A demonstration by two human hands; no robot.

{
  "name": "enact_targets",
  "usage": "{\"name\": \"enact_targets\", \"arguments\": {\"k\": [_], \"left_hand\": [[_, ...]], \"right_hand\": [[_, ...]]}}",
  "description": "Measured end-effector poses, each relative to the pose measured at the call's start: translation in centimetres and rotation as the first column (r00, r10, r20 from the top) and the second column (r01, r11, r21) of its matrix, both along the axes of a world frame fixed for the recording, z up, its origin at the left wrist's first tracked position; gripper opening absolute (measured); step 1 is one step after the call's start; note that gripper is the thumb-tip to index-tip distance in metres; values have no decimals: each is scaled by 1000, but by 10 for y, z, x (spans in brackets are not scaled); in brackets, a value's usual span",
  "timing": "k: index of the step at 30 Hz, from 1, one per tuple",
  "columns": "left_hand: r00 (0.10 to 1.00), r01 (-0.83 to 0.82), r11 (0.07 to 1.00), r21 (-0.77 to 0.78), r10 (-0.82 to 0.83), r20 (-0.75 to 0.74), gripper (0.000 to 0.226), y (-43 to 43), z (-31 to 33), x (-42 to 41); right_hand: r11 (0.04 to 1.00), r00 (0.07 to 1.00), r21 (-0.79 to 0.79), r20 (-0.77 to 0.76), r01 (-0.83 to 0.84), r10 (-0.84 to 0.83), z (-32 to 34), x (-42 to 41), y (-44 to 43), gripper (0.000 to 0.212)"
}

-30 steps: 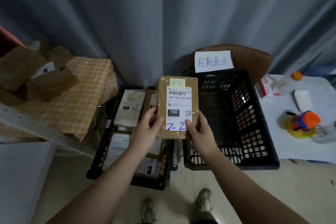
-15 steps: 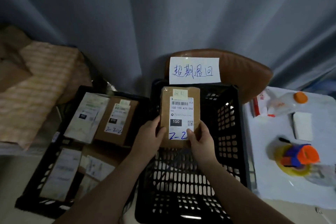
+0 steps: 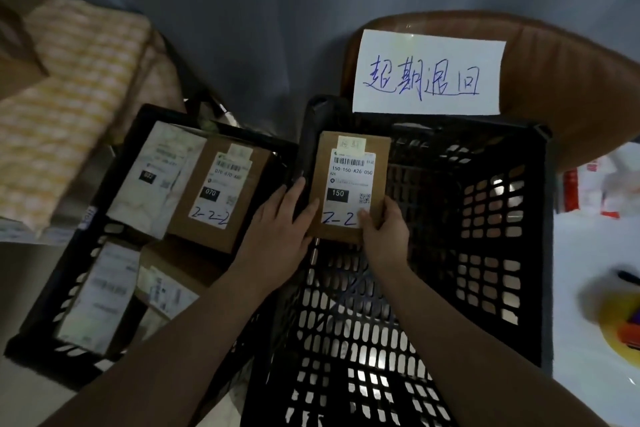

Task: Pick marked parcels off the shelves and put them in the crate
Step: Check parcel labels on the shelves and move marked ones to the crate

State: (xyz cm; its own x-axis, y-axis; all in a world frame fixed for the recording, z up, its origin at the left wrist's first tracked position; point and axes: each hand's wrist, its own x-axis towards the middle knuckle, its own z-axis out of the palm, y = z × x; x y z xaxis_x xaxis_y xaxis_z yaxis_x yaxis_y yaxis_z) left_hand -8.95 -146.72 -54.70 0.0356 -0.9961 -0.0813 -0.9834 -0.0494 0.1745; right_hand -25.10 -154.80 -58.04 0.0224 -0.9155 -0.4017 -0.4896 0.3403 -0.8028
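Both hands grasp the same brown parcel (image 3: 349,180) by its lower corners. The left hand (image 3: 277,229) has its thumb on the left edge, and the right hand (image 3: 384,236) has its thumb on the white label with fingers curled round the right edge. The parcel, marked "2-2" in blue pen, faces up toward the person. It is held inside the mouth of the black crate (image 3: 491,218), close to the crate's left wall, with open lattice floor showing below it. A handwritten paper sign (image 3: 429,73) hangs on the brown chair (image 3: 571,80) behind the crate's far rim. Just beside the crate on the left is a second black crate (image 3: 45,319), holding a box marked "2-2-2" (image 3: 214,198), a white bag (image 3: 156,177) and more labelled packets. A yellow checked cloth (image 3: 69,97) lies further left, and a white table (image 3: 585,253) stands to the right.
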Motion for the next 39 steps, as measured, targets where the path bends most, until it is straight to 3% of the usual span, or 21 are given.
{"name": "enact_targets", "arguments": {"k": [7,11,15,19,22,25,35,39], "left_hand": [[1000,-13,1000,5,13,17,53,6,-11,-4],[1000,-19,999,40,18,15,52,12,-12,-10],[1000,-29,999,38,29,12,52,13,-10,-12],[999,-9,999,34,7,33,53,15,-6,-9],[999,-9,999,32,8,41,53,18,4,-10],[998,-17,1000,-2,17,56,52,18,21,-11],[988,-59,995,-77,69,136,50,38,113,2],[979,-113,975,-189,141,144,37,78,169,20]], "right_hand": [[996,990,-29,-119,-80,76,-36,2,-4,46],[976,961,-73,-205,-206,188,-34,-4,-3,66],[889,787,-56,-492,-455,372,-28,-9,-13,56],[820,601,55,-652,-570,461,-19,-13,-16,59],[789,539,134,-662,-600,521,-8,-17,-16,65],[748,508,116,-665,-653,547,12,-19,-17,66],[556,429,-76,-724,-828,540,124,-2,-4,52],[442,491,-268,-692,-856,530,182,20,25,39]]}}
